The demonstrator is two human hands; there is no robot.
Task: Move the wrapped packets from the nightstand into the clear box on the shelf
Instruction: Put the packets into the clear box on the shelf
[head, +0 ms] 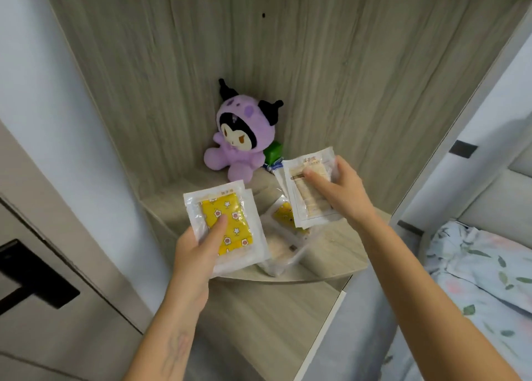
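My left hand [195,254] grips a small stack of clear wrapped packets [230,222]; the top one shows a yellow pad with a flower and star print. My right hand [342,190] holds another stack of wrapped packets [299,173], with the printed beige back facing me. Both stacks hover over the clear box [290,254] that stands on the wooden shelf [336,245]. Inside the box lie more packets [283,215], one with a yellow pad. The box's walls are hard to make out.
A purple plush toy [239,138] sits in the shelf's back corner, with a green object [273,151] beside it. A lower wooden surface [264,317] lies beneath the shelf. A bed with leaf-print bedding [483,271] is at right, a grey door with a black handle [31,277] at left.
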